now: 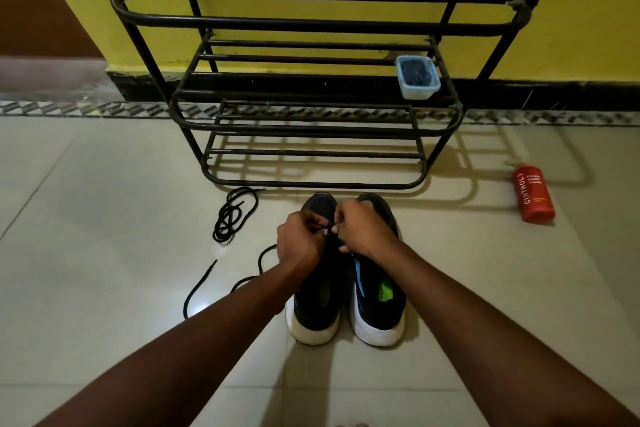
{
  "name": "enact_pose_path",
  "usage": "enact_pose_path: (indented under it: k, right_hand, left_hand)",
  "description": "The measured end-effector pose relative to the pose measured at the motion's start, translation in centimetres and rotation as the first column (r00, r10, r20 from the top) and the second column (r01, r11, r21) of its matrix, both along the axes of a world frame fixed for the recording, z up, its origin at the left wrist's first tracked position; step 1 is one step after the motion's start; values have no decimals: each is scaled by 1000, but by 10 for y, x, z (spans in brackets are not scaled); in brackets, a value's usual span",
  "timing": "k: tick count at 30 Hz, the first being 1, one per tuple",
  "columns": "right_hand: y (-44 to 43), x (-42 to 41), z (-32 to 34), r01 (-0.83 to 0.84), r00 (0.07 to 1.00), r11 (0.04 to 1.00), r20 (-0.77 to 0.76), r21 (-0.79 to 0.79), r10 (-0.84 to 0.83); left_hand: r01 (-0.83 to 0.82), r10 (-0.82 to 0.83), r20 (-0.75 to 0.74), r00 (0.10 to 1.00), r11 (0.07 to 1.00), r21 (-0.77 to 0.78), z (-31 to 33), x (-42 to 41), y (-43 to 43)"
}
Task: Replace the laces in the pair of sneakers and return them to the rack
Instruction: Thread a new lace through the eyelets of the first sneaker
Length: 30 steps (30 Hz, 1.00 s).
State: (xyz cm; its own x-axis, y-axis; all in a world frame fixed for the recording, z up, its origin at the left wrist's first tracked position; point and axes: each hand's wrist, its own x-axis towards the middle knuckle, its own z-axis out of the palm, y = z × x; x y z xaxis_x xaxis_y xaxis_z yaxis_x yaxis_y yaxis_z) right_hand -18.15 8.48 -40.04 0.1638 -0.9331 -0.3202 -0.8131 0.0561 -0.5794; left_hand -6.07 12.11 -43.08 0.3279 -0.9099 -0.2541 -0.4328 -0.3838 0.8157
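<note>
Head view: a pale tiled floor (104, 184) is meeting a yellow wall (571, 28), with the rack (311, 22) standing at 12 o'clock. The sneakers (377, 308) are sitting just below it. The left hand (300, 244) and right hand (364, 232) are each pinching the lace (323, 228) over the left shoe, their knuckles hiding the eyelets. A spare lace (231, 215) is lying at 10 o'clock.

Floor (104, 201): pale glossy tiles.
Rack (311, 24): black metal, standing on the floor against the yellow wall.
Sneakers (377, 305): side by side just before the rack, toes toward it.
Coiled lace (232, 215): black, on the tiles left of the sneakers.
Loose lace (201, 284): trailing over the tiles, nearer the camera.
Bottle (533, 194): red, lying right of the rack.
Middle shelf (294, 94): small blue tub (417, 78) at its right end.
</note>
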Motion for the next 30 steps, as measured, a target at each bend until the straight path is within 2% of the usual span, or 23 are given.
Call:
enact_pose_path:
  k: [5, 7, 8, 9, 10, 11, 12, 13, 14, 15, 16, 17, 18, 20, 21, 22, 23, 24, 25, 26, 28, 29, 30]
  right_hand:
    - [-1, 6, 3, -210, 956, 973, -230, -93, 184]
    - [-3, 1, -2, -198, 955, 933, -275, -299, 114]
    - [-4, -2, -2, -105, 981, 900, -193, -423, 24]
    - [-6, -5, -2, 73, 997, 867, 3, -493, -83]
    - [-10, -6, 2, 304, 938, 856, 287, -419, -193]
    - [-11, -6, 9, 493, 754, 850, 578, -185, -312]
    - [-14, -9, 13, 558, 541, 827, 723, 73, -429]
    - [-16, -13, 15, 528, 493, 835, 744, 156, -451]
    - [-19, -19, 17, 474, 633, 879, 675, 49, -379]
    - [-21, -27, 16, 317, 856, 931, 476, -178, -200]
    - [-22, -34, 15, 27, 987, 932, 159, -361, 33]
    - [-22, -40, 17, -272, 961, 884, -151, -381, 231]
    - [-23, -43, 19, -484, 851, 823, -378, -297, 365]
    - [-27, -44, 25, -629, 675, 763, -591, -149, 441]
    - [-28, -43, 27, -636, 674, 749, -606, -186, 423]
    - [-30, -43, 29, -600, 742, 749, -546, -281, 389]
    - [-29, -44, 29, -477, 864, 774, -385, -417, 325]
    - [-26, -44, 29, -273, 962, 806, -141, -526, 233]
    - [-22, -43, 30, -36, 981, 833, 140, -552, 136]
    - [-21, -41, 32, 177, 902, 871, 429, -458, 42]
    - [-19, -36, 36, 359, 502, 933, 846, -14, -180]
    - [-19, -36, 37, 326, 330, 930, 902, 169, -279]
    - [-19, -39, 38, 288, 292, 927, 899, 241, -325]
  left_hand:
    - [30, -30, -6, 1000, 999, 12, -1, 4, -1]
    - [46, -46, -1, 999, 999, 15, -2, 5, -1]
    - [51, -51, 0, 999, 999, 16, -3, 5, 0]
    - [55, -55, -2, 998, 998, 16, -5, 6, 1]
    - [57, -57, -7, 998, 998, 16, -5, 7, 1]
    - [56, -55, -15, 998, 998, 18, -6, 8, 1]
    - [53, -52, -21, 998, 998, 18, -6, 8, 1]
    - [49, -49, -26, 998, 999, 19, -6, 8, 0]
    - [44, -44, -31, 999, 999, 19, -6, 8, 0]
    - [39, -39, -33, 999, 999, 20, -5, 8, 0]
    - [35, -35, -35, 999, 999, 19, -5, 7, 0]
    - [34, -33, -38, 999, 999, 18, -5, 7, 0]
    - [30, -30, -42, 999, 999, 17, -5, 7, 0]
    - [27, -26, -48, 999, 1000, 17, -6, 8, 0]
    - [25, -24, -49, 999, 1000, 16, -7, 8, 0]
    - [23, -23, -52, 998, 1000, 14, -7, 8, 0]
    - [23, -22, -56, 998, 1000, 12, -8, 9, 0]
    - [24, -23, -59, 998, 1000, 11, -8, 9, 0]
    - [26, -25, -64, 998, 1000, 12, -7, 9, 0]
    - [28, -27, -71, 997, 1000, 13, -7, 10, 0]
    - [27, -25, -89, 996, 999, 22, -7, 10, 0]
    - [26, -24, -93, 995, 999, 25, -6, 10, 0]
    - [26, -24, -98, 995, 999, 27, -6, 10, 0]
